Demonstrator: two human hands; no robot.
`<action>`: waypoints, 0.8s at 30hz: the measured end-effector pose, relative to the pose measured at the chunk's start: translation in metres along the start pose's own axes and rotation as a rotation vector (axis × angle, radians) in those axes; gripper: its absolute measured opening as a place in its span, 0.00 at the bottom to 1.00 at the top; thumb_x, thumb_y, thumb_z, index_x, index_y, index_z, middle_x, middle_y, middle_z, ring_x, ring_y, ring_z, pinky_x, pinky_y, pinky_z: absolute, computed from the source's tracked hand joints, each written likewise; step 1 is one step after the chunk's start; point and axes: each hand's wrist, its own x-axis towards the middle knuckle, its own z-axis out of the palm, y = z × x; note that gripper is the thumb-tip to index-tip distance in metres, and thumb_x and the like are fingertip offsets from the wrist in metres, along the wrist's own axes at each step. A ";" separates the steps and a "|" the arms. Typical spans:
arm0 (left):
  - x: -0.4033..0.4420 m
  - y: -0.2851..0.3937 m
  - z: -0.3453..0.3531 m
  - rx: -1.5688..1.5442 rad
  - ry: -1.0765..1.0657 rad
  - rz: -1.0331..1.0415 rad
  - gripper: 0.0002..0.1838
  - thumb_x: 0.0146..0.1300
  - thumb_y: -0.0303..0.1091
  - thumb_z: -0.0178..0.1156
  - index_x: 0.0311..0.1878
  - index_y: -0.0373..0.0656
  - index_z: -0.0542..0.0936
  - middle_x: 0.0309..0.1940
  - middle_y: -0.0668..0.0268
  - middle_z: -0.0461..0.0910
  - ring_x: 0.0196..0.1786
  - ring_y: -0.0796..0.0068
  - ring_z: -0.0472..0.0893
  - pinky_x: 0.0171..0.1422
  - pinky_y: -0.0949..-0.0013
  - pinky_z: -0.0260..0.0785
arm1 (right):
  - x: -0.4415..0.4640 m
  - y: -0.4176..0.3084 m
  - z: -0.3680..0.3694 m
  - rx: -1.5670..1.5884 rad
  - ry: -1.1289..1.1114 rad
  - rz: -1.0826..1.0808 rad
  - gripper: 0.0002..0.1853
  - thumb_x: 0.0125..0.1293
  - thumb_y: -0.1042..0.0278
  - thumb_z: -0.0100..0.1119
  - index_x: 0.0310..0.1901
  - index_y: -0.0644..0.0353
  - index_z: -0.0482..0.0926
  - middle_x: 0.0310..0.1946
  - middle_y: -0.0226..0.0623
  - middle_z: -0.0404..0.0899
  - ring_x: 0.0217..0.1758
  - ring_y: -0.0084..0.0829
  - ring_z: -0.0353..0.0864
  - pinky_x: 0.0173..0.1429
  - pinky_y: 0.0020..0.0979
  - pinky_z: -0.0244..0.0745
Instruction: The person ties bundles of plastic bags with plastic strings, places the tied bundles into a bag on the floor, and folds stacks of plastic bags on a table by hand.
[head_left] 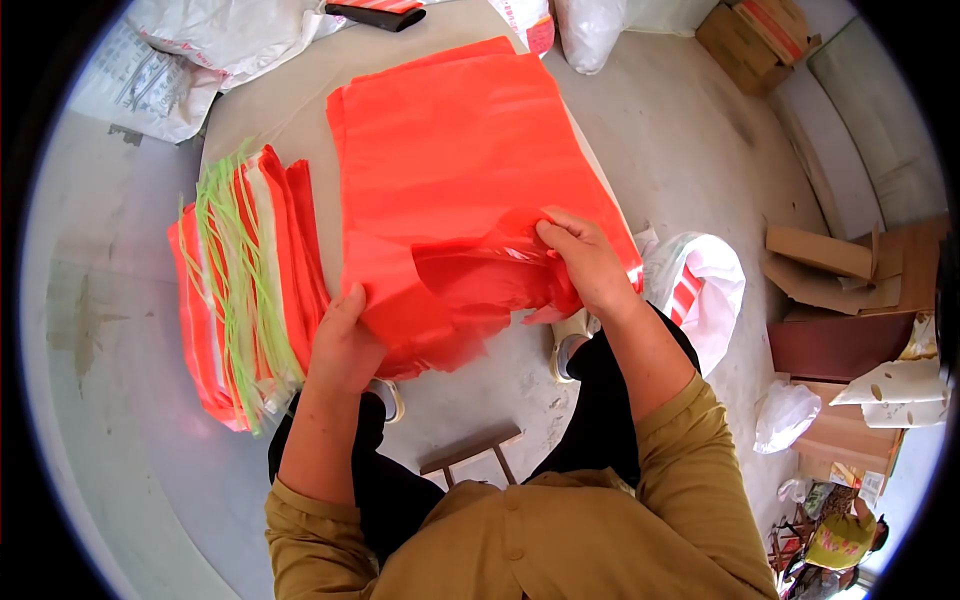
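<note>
A stack of red plastic sheets or bags [450, 150] lies on the table in front of me. Its near edge is lifted and crumpled, and part of it hangs past the table's front. My right hand [590, 262] pinches the crumpled top bag at the right, thumb on top. At the left corner my left hand [345, 342] grips the bag's near edge, with its thumb up and most fingers hidden. Left of the stack is a folded pile of red-and-white striped bags [290, 230], with a bundle of thin green ties [232, 270] lying across it.
White sacks [150, 80] and a dark roll [375, 15] are at the table's back. A white bag with striped material [715, 300] stands on the floor at right. Cardboard boxes [835, 265] line the right side. A person [842, 540] is far off at lower right.
</note>
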 end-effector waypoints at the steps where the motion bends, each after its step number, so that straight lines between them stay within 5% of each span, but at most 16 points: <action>1: 0.000 -0.001 -0.001 -0.049 -0.007 -0.008 0.36 0.78 0.48 0.57 0.79 0.36 0.62 0.78 0.56 0.68 0.79 0.56 0.67 0.83 0.51 0.59 | -0.001 -0.003 0.001 -0.002 0.002 0.023 0.16 0.80 0.58 0.55 0.56 0.61 0.81 0.48 0.31 0.82 0.49 0.28 0.83 0.38 0.36 0.85; 4: 0.000 -0.002 -0.003 -0.135 -0.030 -0.034 0.33 0.79 0.46 0.56 0.77 0.33 0.65 0.75 0.55 0.71 0.76 0.57 0.72 0.80 0.54 0.63 | -0.003 -0.007 0.000 -0.005 0.005 0.072 0.14 0.82 0.65 0.55 0.58 0.64 0.82 0.48 0.27 0.82 0.50 0.20 0.80 0.55 0.27 0.79; 9: -0.006 0.005 -0.008 -0.059 -0.109 -0.072 0.31 0.79 0.44 0.56 0.75 0.32 0.66 0.71 0.54 0.75 0.70 0.59 0.78 0.74 0.56 0.72 | 0.006 0.013 -0.005 -0.130 -0.037 -0.158 0.11 0.80 0.65 0.54 0.51 0.64 0.81 0.39 0.27 0.79 0.44 0.20 0.79 0.48 0.29 0.81; 12: -0.009 0.009 -0.007 0.173 0.088 -0.195 0.29 0.78 0.41 0.58 0.74 0.33 0.68 0.66 0.56 0.78 0.65 0.63 0.81 0.68 0.59 0.76 | 0.003 0.013 -0.011 -0.159 -0.094 -0.077 0.11 0.79 0.67 0.55 0.51 0.66 0.81 0.38 0.26 0.79 0.43 0.19 0.78 0.54 0.27 0.75; 15: -0.008 0.008 0.000 0.324 0.301 -0.239 0.26 0.78 0.39 0.59 0.71 0.33 0.71 0.61 0.57 0.82 0.62 0.67 0.83 0.64 0.62 0.77 | 0.008 0.018 -0.013 -0.310 -0.151 -0.174 0.13 0.79 0.65 0.55 0.54 0.64 0.82 0.40 0.26 0.80 0.43 0.19 0.79 0.46 0.28 0.80; 18: -0.010 0.010 -0.010 0.334 0.257 -0.214 0.24 0.78 0.38 0.59 0.68 0.32 0.75 0.58 0.58 0.84 0.62 0.69 0.82 0.65 0.64 0.75 | -0.006 -0.003 -0.002 -0.236 -0.084 0.081 0.11 0.80 0.71 0.54 0.56 0.63 0.83 0.43 0.25 0.83 0.46 0.19 0.82 0.44 0.27 0.86; 24: -0.015 0.014 -0.019 0.326 0.174 -0.135 0.22 0.77 0.36 0.58 0.67 0.32 0.76 0.60 0.57 0.84 0.62 0.67 0.83 0.69 0.63 0.73 | -0.009 -0.005 -0.003 -0.099 -0.123 0.065 0.13 0.76 0.77 0.53 0.56 0.60 0.82 0.42 0.25 0.80 0.46 0.21 0.83 0.41 0.31 0.91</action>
